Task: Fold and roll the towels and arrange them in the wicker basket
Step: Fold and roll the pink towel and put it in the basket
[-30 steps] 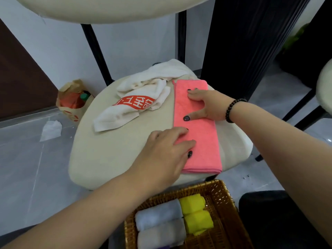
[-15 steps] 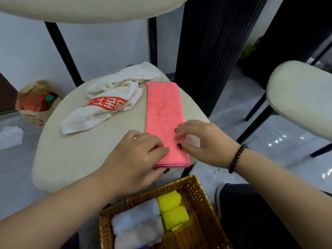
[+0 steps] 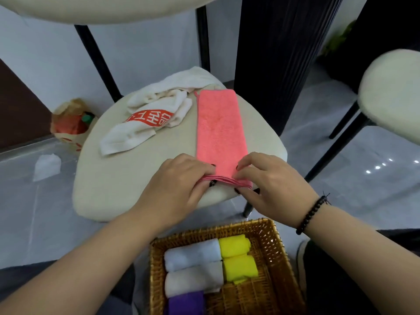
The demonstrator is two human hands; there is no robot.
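A pink towel (image 3: 220, 128), folded into a long strip, lies on the cream chair seat (image 3: 127, 178). My left hand (image 3: 177, 185) pinches its near edge on the left, thumb under the layers. My right hand (image 3: 270, 180) pinches the same edge on the right. A crumpled white towel with red lettering (image 3: 150, 117) lies at the seat's back left. Below me stands the wicker basket (image 3: 272, 242), holding two rolled white towels (image 3: 193, 264), two yellow rolls (image 3: 236, 255) and a purple roll (image 3: 186, 303).
A paper bag (image 3: 70, 123) and a crumpled white tissue (image 3: 46, 164) lie on the grey floor at left. Another cream chair seat (image 3: 393, 96) stands at right, with black legs. A dark ribbed panel (image 3: 279, 53) rises behind the seat.
Both hands have slid down the pink towel to its near edge and now pinch it. The right hand left the towel's middle. The camera view shifted.
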